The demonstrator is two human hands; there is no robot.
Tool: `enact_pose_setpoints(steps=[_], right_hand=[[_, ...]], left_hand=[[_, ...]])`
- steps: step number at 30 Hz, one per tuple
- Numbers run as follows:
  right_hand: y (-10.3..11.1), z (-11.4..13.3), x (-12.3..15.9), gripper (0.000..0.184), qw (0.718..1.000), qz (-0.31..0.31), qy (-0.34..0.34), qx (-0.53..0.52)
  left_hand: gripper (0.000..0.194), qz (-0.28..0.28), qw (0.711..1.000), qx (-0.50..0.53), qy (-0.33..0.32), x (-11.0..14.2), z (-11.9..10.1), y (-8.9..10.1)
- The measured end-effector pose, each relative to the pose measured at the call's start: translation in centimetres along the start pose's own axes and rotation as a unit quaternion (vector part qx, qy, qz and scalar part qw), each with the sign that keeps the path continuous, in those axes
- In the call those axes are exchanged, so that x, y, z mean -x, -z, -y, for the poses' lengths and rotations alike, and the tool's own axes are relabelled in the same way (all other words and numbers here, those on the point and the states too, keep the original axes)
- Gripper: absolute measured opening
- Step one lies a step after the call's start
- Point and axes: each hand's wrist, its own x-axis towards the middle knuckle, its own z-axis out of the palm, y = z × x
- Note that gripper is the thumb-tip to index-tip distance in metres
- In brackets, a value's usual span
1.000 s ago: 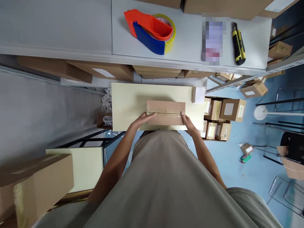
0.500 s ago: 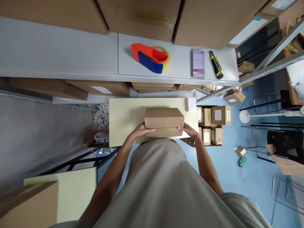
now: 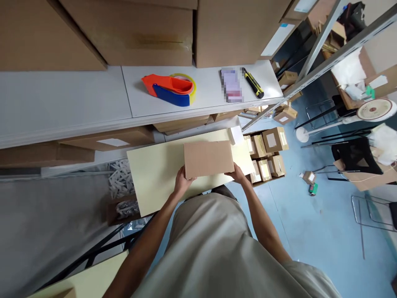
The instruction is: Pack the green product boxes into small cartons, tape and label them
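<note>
The cardboard box (image 3: 208, 158), spanning the grip, was held at its opposite ends, by the near corners, between left hand (image 3: 182, 182) and right hand (image 3: 237, 173); it appeared over the surface (image 3: 151, 176), toward the near edge.

Grey shelf (image 3: 93, 93) is holding orange-blue tape tool (image 3: 173, 96) near front edge, blurry purple thing (image 3: 231, 85) and yellow-black knife (image 3: 253, 84) near right edge, big brown boxes (image 3: 231, 33) along back edge. White box (image 3: 237, 135) is sitting on cream worktop (image 3: 151, 174), far right corner.
</note>
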Motion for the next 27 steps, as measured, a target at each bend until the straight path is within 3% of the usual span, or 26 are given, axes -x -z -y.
enact_pose_setpoints(steps=[5,9,13,16,19,21,24,27], right_hand=[[0.1,-1.0,-1.6,0.075,0.998,0.026,0.03,0.055],[1.1,-2.1,-3.3,0.087,0.987,0.083,0.046,0.129],[4.6,-3.4,-5.4,0.09,0.949,0.179,0.07,0.251],[8.5,-3.5,-9.7,0.07,0.93,0.154,0.113,0.313],[11.6,-2.8,-16.2,0.061,0.92,0.106,0.152,0.346],[12.7,-2.3,-20.5,0.074,0.903,0.116,0.173,0.376],[13.1,-2.3,-25.1,0.105,0.869,0.187,0.176,0.422],[12.8,-3.3,-27.0,0.113,0.843,0.233,0.196,0.443]], left_hand=[[0.063,-0.013,0.996,0.018,0.084,1.5,0.3,-2.8],[0.066,-0.028,0.992,-0.022,0.123,2.0,-0.6,-4.3],[0.085,-0.005,0.987,-0.085,0.14,1.8,-0.7,-3.0],[0.092,-0.062,0.973,-0.132,0.177,1.5,-1.2,-0.9],[0.079,-0.138,0.959,-0.147,0.199,0.6,-3.3,0.1],[0.073,-0.172,0.958,-0.15,0.175,-0.4,-5.6,-0.3],[0.067,-0.209,0.957,-0.158,0.122,-2.2,-9.3,-2.3],[0.062,-0.235,0.955,-0.159,0.082,-3.4,-12.6,-5.0]])
